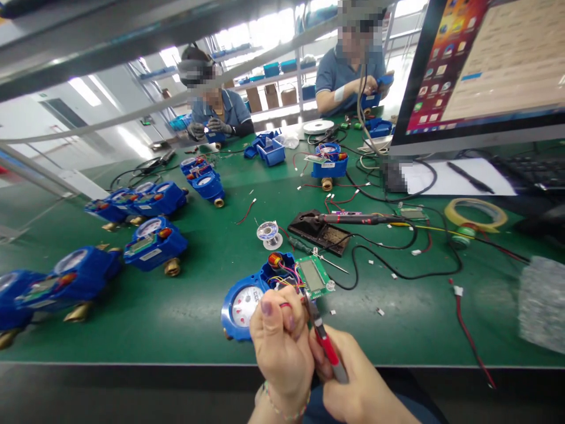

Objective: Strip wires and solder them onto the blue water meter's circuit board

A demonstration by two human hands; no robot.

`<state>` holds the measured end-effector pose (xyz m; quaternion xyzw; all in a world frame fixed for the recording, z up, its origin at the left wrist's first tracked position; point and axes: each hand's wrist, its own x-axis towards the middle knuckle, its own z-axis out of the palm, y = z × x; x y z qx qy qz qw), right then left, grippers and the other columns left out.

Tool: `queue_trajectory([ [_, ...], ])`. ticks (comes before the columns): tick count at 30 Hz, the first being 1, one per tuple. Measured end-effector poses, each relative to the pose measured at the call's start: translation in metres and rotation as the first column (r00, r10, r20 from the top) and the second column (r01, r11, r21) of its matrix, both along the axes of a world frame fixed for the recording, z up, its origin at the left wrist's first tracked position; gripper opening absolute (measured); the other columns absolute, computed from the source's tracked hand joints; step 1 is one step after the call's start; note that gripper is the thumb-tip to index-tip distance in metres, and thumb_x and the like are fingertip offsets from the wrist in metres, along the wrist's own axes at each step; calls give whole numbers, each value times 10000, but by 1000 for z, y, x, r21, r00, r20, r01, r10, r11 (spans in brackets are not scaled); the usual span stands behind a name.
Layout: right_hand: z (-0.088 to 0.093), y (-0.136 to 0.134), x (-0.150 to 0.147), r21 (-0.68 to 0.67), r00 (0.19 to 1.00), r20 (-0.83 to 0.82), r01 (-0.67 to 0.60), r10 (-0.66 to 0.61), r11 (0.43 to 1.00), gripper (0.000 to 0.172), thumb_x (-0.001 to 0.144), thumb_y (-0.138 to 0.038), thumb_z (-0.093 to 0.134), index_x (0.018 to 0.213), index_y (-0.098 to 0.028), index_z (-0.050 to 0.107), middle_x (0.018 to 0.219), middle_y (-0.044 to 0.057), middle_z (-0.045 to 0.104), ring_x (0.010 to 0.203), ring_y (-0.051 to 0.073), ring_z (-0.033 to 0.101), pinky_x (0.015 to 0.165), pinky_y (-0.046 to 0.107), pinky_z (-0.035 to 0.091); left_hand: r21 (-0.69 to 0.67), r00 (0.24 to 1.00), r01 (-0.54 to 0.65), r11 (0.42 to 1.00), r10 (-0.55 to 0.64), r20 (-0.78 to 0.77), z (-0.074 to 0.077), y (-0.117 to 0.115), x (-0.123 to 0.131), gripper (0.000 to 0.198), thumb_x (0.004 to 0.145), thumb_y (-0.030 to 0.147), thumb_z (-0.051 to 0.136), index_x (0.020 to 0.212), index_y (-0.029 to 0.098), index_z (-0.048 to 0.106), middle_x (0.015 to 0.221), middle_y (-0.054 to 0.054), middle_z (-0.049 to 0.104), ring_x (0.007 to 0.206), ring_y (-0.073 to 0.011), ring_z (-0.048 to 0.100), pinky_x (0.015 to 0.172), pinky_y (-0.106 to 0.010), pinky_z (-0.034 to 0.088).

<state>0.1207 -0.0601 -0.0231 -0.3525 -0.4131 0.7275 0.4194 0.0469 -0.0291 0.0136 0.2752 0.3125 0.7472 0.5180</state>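
On the green counter [419, 318], the blue plastic round-dial meter [244, 306] is lying; at its near side our left fingers [295, 299] are pinching a thin red wire [285, 304], probably steadying it for the red-and-grey metal pliers [326, 343] our right fingers [316, 348] are gripping.

Your pliers [325, 341] show red and grey; your meter [259, 282] is blue; its board [323, 275], green; your bracelet [289, 417] seems multicoloured.
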Motion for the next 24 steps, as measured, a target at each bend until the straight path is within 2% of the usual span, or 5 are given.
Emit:
queue_trajectory([
  [5, 16, -3, -8, -73, 993, -109, 26, -34, 997, 261, 415, -182, 425, 675, -173, 431, 620, -50, 385, 592, 102, 308, 524, 222, 229, -21, 993, -97, 995, 98, 61, 8, -2, 3, 523, 877, 384, 546, 519, 150, 245, 460, 50, 203, 417, -82, 164, 479, -168, 325],
  [13, 25, 8, 7, -59, 799, -470, 396, -375, 916, 259, 523, -152, 507, 671, -212, 302, 661, -35, 262, 591, 141, 251, 544, 255, 287, -79, 944, 15, 997, 12, 331, 6, 9, -2, 445, 940, 288, 409, 548, 167, 237, 471, 63, 152, 387, -85, 58, 370, -201, 185],
  [19, 15, 11, 60, 199, 928, 240, 241, -286, 950, 175, 696, -269, 463, 857, -234, 404, 771, -5, 375, 709, 180, 376, 641, 319, 348, -19, 977, -64, 998, 67, 205, 4, 5, 4, 437, 929, 323, 466, 561, 155, 301, 509, 50, 198, 424, -89, 136, 419, -195, 232],
  [21, 2, 20, 79, 266, 704, 647, 152, -293, 952, 240, 675, -277, 449, 903, -209, 423, 798, 20, 432, 736, 205, 434, 684, 357, 368, -13, 980, -49, 999, 50, 191, 4, 4, 5, 438, 922, 335, 482, 562, 154, 311, 502, 51, 202, 422, -85, 146, 417, -188, 235],
  [24, -23, 37, 100, 355, 141, 927, -41, -347, 934, 310, 653, -262, 482, 939, -144, 492, 861, 92, 471, 828, 291, 495, 744, 434, 390, -1, 993, -22, 1000, 22, 112, 5, 0, -2, 445, 899, 381, 520, 555, 147, 359, 524, 34, 307, 416, -70, 243, 425, -176, 294],
])
